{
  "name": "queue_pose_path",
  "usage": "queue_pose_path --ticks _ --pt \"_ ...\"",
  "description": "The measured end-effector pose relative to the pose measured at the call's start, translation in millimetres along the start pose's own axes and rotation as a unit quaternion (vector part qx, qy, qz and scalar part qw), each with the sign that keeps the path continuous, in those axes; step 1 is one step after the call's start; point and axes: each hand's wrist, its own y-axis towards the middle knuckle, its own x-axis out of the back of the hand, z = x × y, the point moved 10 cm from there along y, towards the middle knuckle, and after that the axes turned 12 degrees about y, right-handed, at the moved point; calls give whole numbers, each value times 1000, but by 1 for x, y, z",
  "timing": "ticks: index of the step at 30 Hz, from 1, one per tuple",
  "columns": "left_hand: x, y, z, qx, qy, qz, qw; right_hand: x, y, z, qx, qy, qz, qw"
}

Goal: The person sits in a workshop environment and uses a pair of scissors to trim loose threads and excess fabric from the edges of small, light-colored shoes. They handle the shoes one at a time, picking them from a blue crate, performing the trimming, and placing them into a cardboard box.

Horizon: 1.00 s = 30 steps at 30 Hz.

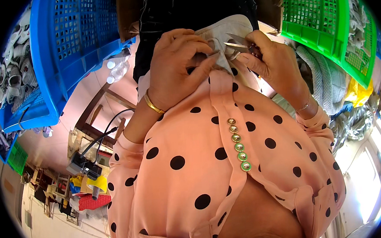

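Observation:
My left hand (pixel 180 65) is closed, its fingers pinching a pale grey-white fabric piece (pixel 222 61). More of this light material (pixel 233 25) spreads over my dark-clothed lap. In my right hand (pixel 276 61) are small metal scissors (pixel 235 44), gripped near their dark handle. The pointed blades reach left toward the fabric beside my left fingertips. Whether the blades touch the fabric I cannot tell. Part of the piece is hidden behind my left fingers.
On the left stands a blue plastic crate (pixel 47 62) with several grey-white shoe-like pieces (pixel 15 71). A green crate (pixel 319 19) holding similar pieces is on the right. Clear plastic bottles (pixel 118 70) lie near the blue crate. Below the green crate is grey textured material (pixel 321 78).

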Motion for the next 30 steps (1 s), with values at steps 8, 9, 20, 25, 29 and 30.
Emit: queue_pose_path --ticks 8,9,20,25,29,30 --pt "-11 -5 -2 39 19 -33 999 1 1 25 137 -258 30 956" --pt "-11 -4 -4 41 20 -35 998 1 1 26 142 -268 35 952" --pt "-16 -2 -2 44 25 -42 998 -10 6 31 183 -309 84 930" --pt "-17 -1 0 47 21 -46 998 -15 8 31 198 -318 97 922" --pt "-15 0 -2 55 26 -45 997 -19 8 31 201 -327 107 917" --pt "-12 -1 -1 59 31 -52 996 -19 9 30 195 -327 107 918"
